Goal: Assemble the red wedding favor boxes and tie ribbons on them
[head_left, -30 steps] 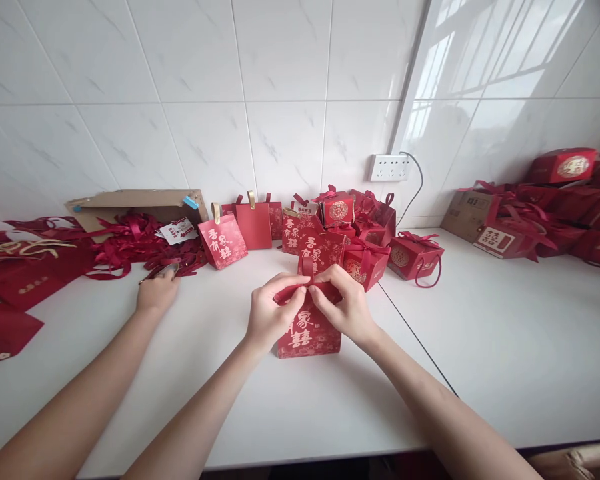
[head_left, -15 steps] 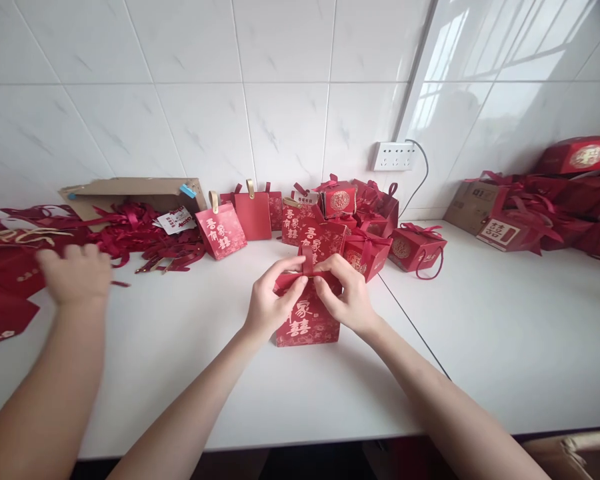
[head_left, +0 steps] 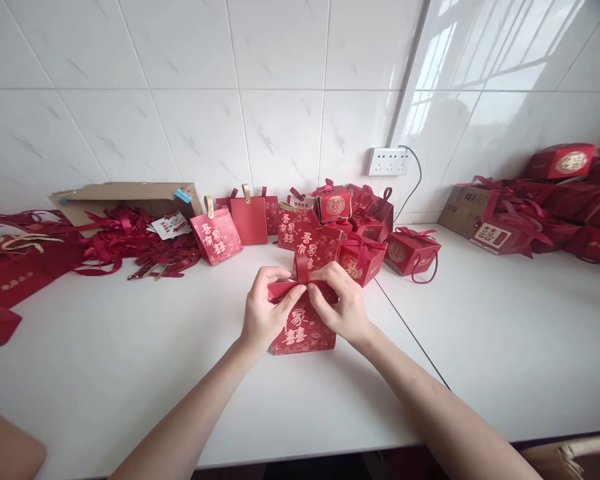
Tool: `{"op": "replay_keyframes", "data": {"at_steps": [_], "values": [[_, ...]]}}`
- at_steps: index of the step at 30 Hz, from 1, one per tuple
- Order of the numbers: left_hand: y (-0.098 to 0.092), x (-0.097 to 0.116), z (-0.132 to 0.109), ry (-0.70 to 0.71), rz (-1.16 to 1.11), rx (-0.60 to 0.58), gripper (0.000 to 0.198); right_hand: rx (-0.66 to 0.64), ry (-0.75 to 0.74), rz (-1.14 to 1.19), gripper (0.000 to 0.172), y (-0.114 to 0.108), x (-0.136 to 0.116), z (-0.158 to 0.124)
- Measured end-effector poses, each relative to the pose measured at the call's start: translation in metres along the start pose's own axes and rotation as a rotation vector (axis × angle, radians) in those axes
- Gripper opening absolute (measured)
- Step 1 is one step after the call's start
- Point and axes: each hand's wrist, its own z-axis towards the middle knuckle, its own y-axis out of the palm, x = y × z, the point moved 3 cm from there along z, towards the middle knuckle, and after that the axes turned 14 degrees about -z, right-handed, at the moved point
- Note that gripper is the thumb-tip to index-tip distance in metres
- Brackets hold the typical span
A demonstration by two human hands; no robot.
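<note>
A red gift box [head_left: 305,333] with pale characters stands upright on the white table in front of me. A loop of dark red strap [head_left: 301,269] rises from its top. My left hand [head_left: 269,305] pinches the box's top edge on the left of the strap, thumb and fingers closed on it. Opposite it, my right hand [head_left: 341,303] pinches the same top edge on the right. Both thumb tips meet near the base of the loop. Part of the box's front is hidden behind my hands.
Finished-looking red boxes [head_left: 363,257] crowd behind my hands. Red ribbons [head_left: 125,230] spill from a cardboard box [head_left: 130,190] at the back left. Red bags [head_left: 25,270] lie far left, more boxes [head_left: 560,160] far right. Another person's arm [head_left: 7,443] shows at lower left.
The other person's hand at the left has withdrawn, leaving part of an arm at the lower left edge. The view has shifted slightly. My hands keep their grip on the box top.
</note>
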Motion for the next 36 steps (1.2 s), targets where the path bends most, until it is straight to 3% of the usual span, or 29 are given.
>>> {"op": "replay_keyframes", "data": {"at_steps": [4,12,36], "values": [[0.0025,0.0045,0.0007,0.026,0.039,-0.118,0.004,0.002,-0.001,0.003,0.011,0.0005,0.0002,-0.0002],[0.0014,0.0088,0.0036,0.005,-0.013,-0.163,0.013,-0.018,0.002,-0.009,0.004,-0.0007,0.0018,0.0006],[0.0026,0.0077,0.0028,0.009,-0.030,-0.121,0.013,-0.017,0.019,0.012,0.010,0.0004,0.0017,0.0018]]}}
